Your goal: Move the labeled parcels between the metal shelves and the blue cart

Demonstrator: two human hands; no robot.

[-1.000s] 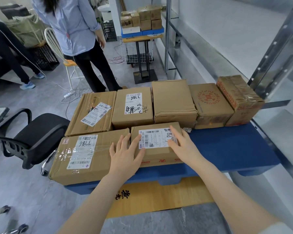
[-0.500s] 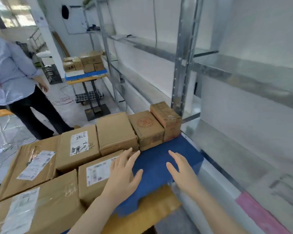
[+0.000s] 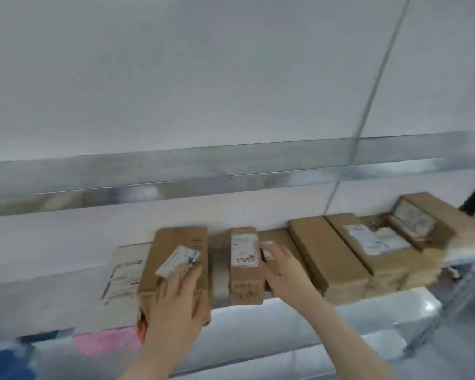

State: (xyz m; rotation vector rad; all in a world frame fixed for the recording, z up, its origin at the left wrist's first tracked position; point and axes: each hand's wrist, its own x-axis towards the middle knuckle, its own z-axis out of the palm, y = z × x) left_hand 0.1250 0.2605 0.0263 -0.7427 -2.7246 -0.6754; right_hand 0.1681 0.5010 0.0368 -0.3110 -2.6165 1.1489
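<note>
Half a second before, the view faced the blue cart and both hands hovered open above its deck. Now the view faced the metal shelf (image 3: 368, 305), and both hands had moved up to the parcels stored there.

The left hand (image 3: 176, 308) lay flat on the top of a brown parcel (image 3: 176, 239), fingers straight and slightly spread, fingertips at the edge of its tilted white label. The right hand (image 3: 281, 267) was extended with fingers straight and close together, just to the right of a narrow parcel (image 3: 243, 283). Motion blur hid whether its fingertips touched anything.

The narrow parcel stood between the two hands. A row of further parcels (image 3: 329, 259) extended to the right of the right hand. A blue blur (image 3: 0, 363) showed below and left of the left hand.
</note>
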